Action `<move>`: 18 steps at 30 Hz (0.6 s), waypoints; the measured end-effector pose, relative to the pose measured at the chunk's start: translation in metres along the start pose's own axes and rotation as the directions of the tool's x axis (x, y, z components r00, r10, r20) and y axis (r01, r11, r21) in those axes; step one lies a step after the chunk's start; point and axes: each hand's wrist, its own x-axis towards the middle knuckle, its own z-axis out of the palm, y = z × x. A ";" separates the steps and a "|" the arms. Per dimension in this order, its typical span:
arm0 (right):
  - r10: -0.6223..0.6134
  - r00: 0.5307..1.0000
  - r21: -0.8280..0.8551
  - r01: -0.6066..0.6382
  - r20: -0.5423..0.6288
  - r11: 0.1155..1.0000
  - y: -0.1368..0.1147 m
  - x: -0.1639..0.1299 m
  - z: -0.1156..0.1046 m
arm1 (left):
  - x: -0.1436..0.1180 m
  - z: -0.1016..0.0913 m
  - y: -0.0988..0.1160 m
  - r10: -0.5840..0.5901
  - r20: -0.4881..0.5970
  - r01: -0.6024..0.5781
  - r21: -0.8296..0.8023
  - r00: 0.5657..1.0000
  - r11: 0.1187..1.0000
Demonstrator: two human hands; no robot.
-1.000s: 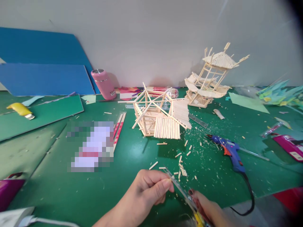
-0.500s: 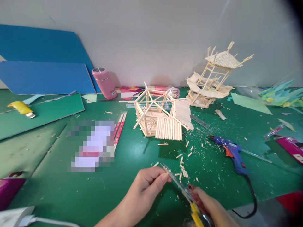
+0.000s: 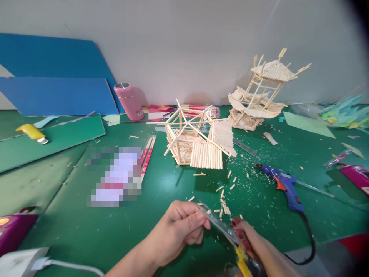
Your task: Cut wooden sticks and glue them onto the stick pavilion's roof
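Note:
My right hand (image 3: 249, 240) is wrapped around a pair of scissors (image 3: 220, 224) with metal blades and a yellow handle, pointing up and left. My left hand (image 3: 184, 227) is closed in a pinch beside the blade tips. Between its finger and thumb, a pale end of a wooden stick (image 3: 208, 211) shows against the blades; the rest is hidden. Just beyond the blades lie several short cut stick pieces (image 3: 226, 209). Farther back stands a wooden stick frame (image 3: 186, 132) with two slatted roof panels (image 3: 206, 156).
A blue glue gun (image 3: 284, 182) with a black cord lies at right. Behind stands a tiered stick pavilion (image 3: 259, 96). A pink bottle (image 3: 129, 102), blue boards (image 3: 57, 94), red-wrapped sticks (image 3: 147, 156) and a yellow cutter (image 3: 31, 132) are at left. A blurred-out patch (image 3: 118, 177) covers something there.
The view has shifted slightly. My left hand's lower fingers show more beneath the blades, and the scissors' blades look closer together at the stick. Objects on the table stay in place.

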 end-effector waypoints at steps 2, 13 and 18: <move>0.091 0.996 0.008 -0.091 -0.020 0.996 0.003 0.007 0.007 | 0.000 0.002 0.001 -0.021 0.026 0.023 -0.050 0.999 0.999; 0.014 0.998 0.025 -0.013 -0.066 1.000 0.018 0.003 0.013 | -0.003 0.004 0.005 -0.027 0.007 0.027 0.037 1.000 0.999; 0.028 0.998 0.027 -0.027 -0.049 0.999 0.023 0.002 0.016 | -0.008 0.010 0.009 0.043 -0.084 -0.002 0.444 0.996 0.896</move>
